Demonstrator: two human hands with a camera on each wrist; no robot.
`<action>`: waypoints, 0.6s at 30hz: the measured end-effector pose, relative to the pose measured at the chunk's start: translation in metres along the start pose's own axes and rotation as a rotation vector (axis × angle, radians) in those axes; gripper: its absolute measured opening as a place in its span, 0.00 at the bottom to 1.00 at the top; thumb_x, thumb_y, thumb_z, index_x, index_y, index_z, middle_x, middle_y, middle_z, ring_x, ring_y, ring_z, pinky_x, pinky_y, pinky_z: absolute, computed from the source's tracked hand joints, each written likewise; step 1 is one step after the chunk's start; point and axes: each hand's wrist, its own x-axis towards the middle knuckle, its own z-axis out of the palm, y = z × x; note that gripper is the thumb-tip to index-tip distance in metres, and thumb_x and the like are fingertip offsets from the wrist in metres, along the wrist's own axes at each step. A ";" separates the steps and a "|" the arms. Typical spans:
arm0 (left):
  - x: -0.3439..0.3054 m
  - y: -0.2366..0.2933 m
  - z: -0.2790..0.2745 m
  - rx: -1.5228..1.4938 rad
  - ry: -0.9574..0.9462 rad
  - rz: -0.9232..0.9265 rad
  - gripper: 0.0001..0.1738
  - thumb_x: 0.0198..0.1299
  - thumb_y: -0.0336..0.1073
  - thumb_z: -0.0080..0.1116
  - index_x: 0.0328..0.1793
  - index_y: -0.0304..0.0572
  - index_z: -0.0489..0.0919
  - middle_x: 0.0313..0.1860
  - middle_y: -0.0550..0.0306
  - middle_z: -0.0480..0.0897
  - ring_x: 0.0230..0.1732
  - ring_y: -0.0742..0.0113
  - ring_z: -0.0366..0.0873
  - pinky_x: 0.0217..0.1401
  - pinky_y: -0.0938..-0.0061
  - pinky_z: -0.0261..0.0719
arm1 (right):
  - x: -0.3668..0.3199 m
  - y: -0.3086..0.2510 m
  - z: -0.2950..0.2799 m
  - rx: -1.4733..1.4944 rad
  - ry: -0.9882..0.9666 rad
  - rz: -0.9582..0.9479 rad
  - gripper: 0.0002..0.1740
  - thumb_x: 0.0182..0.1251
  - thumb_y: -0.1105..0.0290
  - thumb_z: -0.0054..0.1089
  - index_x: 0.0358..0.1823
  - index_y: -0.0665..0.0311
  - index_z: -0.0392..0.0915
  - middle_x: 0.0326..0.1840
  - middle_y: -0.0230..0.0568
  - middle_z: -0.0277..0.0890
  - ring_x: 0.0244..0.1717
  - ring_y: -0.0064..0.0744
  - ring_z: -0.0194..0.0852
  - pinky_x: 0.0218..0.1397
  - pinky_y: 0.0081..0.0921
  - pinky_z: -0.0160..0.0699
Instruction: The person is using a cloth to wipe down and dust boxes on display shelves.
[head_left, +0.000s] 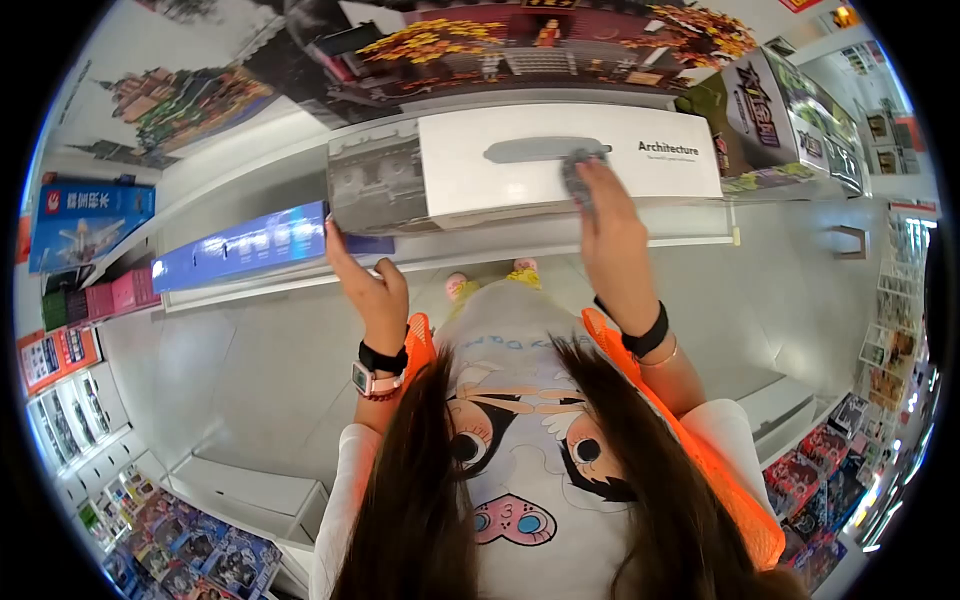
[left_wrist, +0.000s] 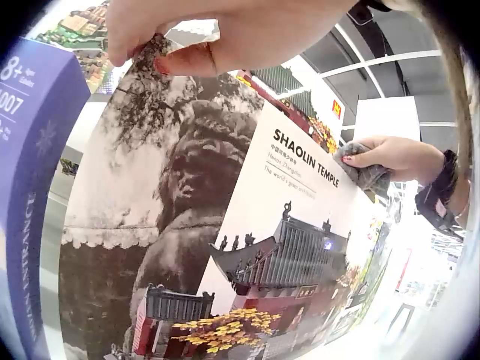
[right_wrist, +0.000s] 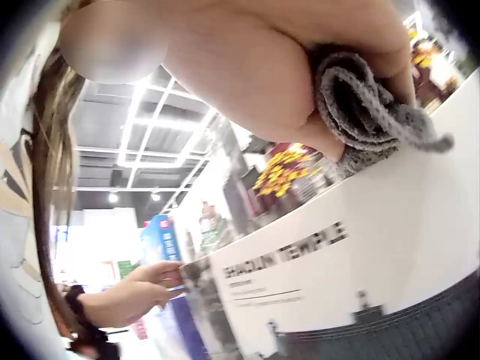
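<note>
A long building-set box (head_left: 570, 170) has a white top reading "Architecture" and a grey photo at its left end. Its front, reading "Shaolin Temple", carries a temple picture (left_wrist: 292, 251). My right hand (head_left: 615, 235) grips a bunched grey cloth (right_wrist: 360, 109), held against the box's top near the front edge. At the box's left end is my left hand (head_left: 372, 292), its fingertips right at the corner and its fingers extended. In the left wrist view, the red-nailed thumb (left_wrist: 187, 61) lies over the box's upper left corner.
A blue-purple box (head_left: 245, 250) stands just left of the long box. On the right is a green box (head_left: 750, 125). A large poster of buildings (head_left: 520, 50) rises behind, and a blue box (head_left: 90, 225) is at the far left. The white shelf edge (head_left: 690, 236) runs along the front.
</note>
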 end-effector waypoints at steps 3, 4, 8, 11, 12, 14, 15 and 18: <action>0.001 -0.001 -0.002 -0.062 0.026 -0.008 0.42 0.45 0.16 0.41 0.74 0.24 0.53 0.70 0.31 0.62 0.70 0.39 0.61 0.73 0.59 0.59 | 0.005 -0.034 0.028 0.095 -0.158 -0.198 0.31 0.53 0.85 0.53 0.63 0.66 0.68 0.67 0.54 0.65 0.68 0.53 0.63 0.69 0.39 0.66; 0.001 -0.002 -0.004 -0.077 0.013 -0.005 0.42 0.44 0.15 0.41 0.74 0.24 0.54 0.69 0.32 0.63 0.70 0.40 0.62 0.72 0.59 0.60 | 0.006 -0.047 0.036 0.131 -0.197 -0.263 0.32 0.52 0.84 0.54 0.64 0.67 0.66 0.68 0.54 0.64 0.69 0.53 0.61 0.71 0.39 0.64; 0.002 -0.005 -0.008 -0.088 0.010 -0.006 0.42 0.44 0.16 0.42 0.73 0.26 0.56 0.68 0.34 0.65 0.70 0.40 0.63 0.72 0.60 0.60 | 0.012 -0.097 0.084 0.247 -0.275 -0.548 0.27 0.56 0.77 0.50 0.61 0.73 0.67 0.66 0.58 0.63 0.68 0.57 0.60 0.72 0.43 0.61; 0.004 -0.004 -0.011 -0.054 0.011 0.018 0.42 0.44 0.15 0.43 0.73 0.26 0.55 0.67 0.33 0.65 0.69 0.38 0.63 0.71 0.59 0.61 | 0.017 -0.126 0.119 0.292 -0.188 -0.542 0.26 0.58 0.77 0.49 0.60 0.73 0.67 0.65 0.59 0.65 0.67 0.57 0.62 0.72 0.44 0.60; 0.005 -0.002 -0.010 -0.033 0.006 0.037 0.42 0.44 0.15 0.43 0.73 0.25 0.55 0.67 0.32 0.65 0.67 0.37 0.64 0.71 0.58 0.61 | 0.021 -0.134 0.127 0.282 -0.179 -0.502 0.29 0.55 0.79 0.54 0.62 0.72 0.66 0.67 0.59 0.63 0.68 0.55 0.61 0.73 0.43 0.59; 0.006 -0.002 -0.012 0.003 0.012 0.050 0.42 0.44 0.15 0.44 0.73 0.25 0.54 0.66 0.31 0.65 0.66 0.36 0.64 0.70 0.58 0.62 | 0.028 -0.144 0.130 0.280 -0.209 -0.475 0.28 0.56 0.79 0.53 0.61 0.71 0.67 0.67 0.59 0.63 0.68 0.55 0.61 0.72 0.42 0.61; 0.007 -0.003 -0.014 -0.045 -0.026 0.027 0.43 0.44 0.15 0.44 0.73 0.24 0.53 0.66 0.30 0.65 0.66 0.35 0.64 0.69 0.57 0.62 | 0.031 -0.146 0.130 0.260 -0.228 -0.431 0.27 0.56 0.79 0.53 0.60 0.71 0.68 0.67 0.59 0.64 0.68 0.56 0.61 0.71 0.41 0.62; 0.005 -0.005 -0.016 -0.094 -0.054 0.003 0.44 0.43 0.14 0.43 0.73 0.23 0.52 0.65 0.29 0.64 0.65 0.34 0.64 0.69 0.56 0.63 | 0.050 -0.138 0.126 0.408 -0.296 -0.402 0.21 0.61 0.78 0.51 0.58 0.70 0.70 0.61 0.60 0.70 0.61 0.59 0.68 0.64 0.41 0.70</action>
